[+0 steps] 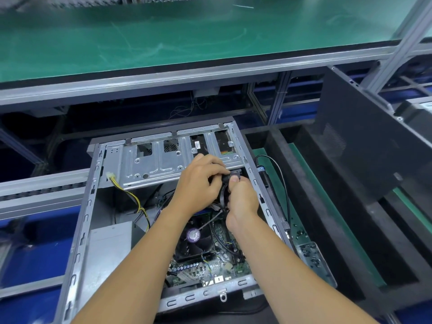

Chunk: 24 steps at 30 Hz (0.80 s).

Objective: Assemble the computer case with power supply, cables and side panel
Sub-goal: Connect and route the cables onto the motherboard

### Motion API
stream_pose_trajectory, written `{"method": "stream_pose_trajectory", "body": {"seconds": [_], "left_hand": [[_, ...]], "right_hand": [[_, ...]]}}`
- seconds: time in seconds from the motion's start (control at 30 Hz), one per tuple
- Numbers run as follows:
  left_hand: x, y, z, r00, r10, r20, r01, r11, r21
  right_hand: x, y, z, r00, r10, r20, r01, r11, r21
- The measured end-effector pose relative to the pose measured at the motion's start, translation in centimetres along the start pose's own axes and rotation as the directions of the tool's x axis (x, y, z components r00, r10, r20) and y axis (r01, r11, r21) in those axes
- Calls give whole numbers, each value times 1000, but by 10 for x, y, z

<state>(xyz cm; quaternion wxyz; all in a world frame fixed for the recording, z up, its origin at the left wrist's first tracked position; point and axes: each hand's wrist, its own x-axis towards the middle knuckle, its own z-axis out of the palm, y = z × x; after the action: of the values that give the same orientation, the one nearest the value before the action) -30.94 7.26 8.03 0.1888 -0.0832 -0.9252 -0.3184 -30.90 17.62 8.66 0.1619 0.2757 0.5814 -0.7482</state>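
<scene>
— Green bench (pixel 163 38) across the back, on aluminium framing; below it, case (pixel 93 230) lying open-side up on a lower work level. Why flat like that?

— Probably to give reach straight down to the board (pixel 217 265) and the drive cage (pixel 163 160). Seen only from the head view, so some depth lost.

— And the hands?

— Both deep in the far right corner, just below the cage. Left hand (pixel 198 183) curled round a black connector (pixel 233 175), thumb on top; right hand (pixel 242 202) pinching the black cable bundle (pixel 223 195) just beneath it. Likely one steadying the plug while the other feeds slack, though the socket itself hidden behind the fingers.

— Power supply fitted?

— Grey box (pixel 109 242) at the near left of the case, apparently seated. Yellow-and-black lead (pixel 138 202) running up from there, its pale plug (pixel 109 177) hanging loose at the cage's left edge, not mated to anything visible.

— Side panel?

— Dark panel (pixel 364 141) leaning upright well to the right, apart from the case; kept off, presumably, until cabling is done. Screwdriver (pixel 264 176) with its cord lying just beside the case's right wall, screws (pixel 308 253) scattered in a tray near the front right, handy for closing up.

— Stage, then?

— Cabling, by the look of it; panel and screws not yet touched.
</scene>
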Motion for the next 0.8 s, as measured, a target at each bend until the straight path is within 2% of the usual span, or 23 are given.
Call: {"method": "stream_pose_trajectory", "body": {"seconds": [0.23, 0.37, 0.57, 0.8], "left_hand": [[1, 0, 1, 999, 30, 46, -32, 998, 59], [2, -1, 1, 998, 24, 64, -29, 997, 73], [3, 0, 2, 999, -10, 47, 8, 999, 47], [4, 0, 2, 998, 11, 57, -15, 997, 70]], "right_hand": [[2, 3, 0, 1000, 4, -16, -4, 1000, 2], [3, 4, -1, 998, -62, -21, 62, 998, -2], [1, 6, -2, 995, -100, -22, 100, 995, -7], [4, 8, -3, 995, -92, -29, 90, 995, -51]]}}
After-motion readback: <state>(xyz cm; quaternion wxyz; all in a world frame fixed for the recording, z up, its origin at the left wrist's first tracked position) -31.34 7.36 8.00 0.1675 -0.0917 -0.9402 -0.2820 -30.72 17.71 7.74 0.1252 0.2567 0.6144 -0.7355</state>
